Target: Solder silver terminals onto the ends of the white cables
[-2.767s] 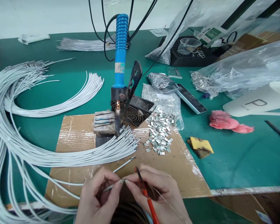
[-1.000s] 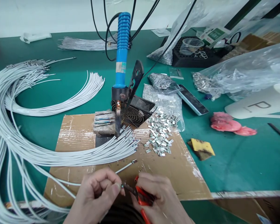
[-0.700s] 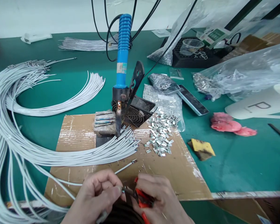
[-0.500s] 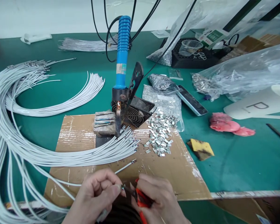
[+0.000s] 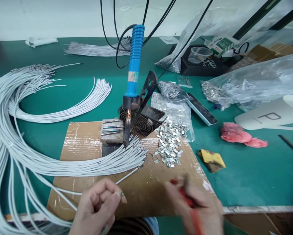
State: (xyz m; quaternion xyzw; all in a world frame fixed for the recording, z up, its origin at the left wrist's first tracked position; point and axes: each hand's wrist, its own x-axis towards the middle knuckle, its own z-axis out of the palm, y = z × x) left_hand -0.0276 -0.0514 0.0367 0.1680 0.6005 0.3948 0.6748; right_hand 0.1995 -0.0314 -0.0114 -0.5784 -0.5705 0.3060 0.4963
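My left hand (image 5: 99, 205) is closed in a pinch above the front of the cardboard (image 5: 158, 192). A tiny dark cable tip (image 5: 122, 194) pokes out at its fingertips; most of that cable is hidden by the hand. My right hand (image 5: 205, 209), smeared by motion, is wrapped round red-handled pliers (image 5: 189, 195) to the right, their dark jaws pointing up and apart from the cable. A single white cable with a metal end (image 5: 128, 175) lies just beyond my left hand. Behind it spreads a bundle of white cables (image 5: 87, 168).
A blue-handled soldering iron (image 5: 136, 62) stands upright in its holder, tip down over the cables. Small metal clips (image 5: 170, 143) lie heaped on the cardboard's right. A phone (image 5: 202, 109), a yellow sponge (image 5: 212, 159) and a pink cloth (image 5: 239, 134) lie further right.
My right hand has swung right with the pliers, away from the cable tip. My left hand keeps its pinch and has shifted slightly left and down. The whole view has shifted slightly.
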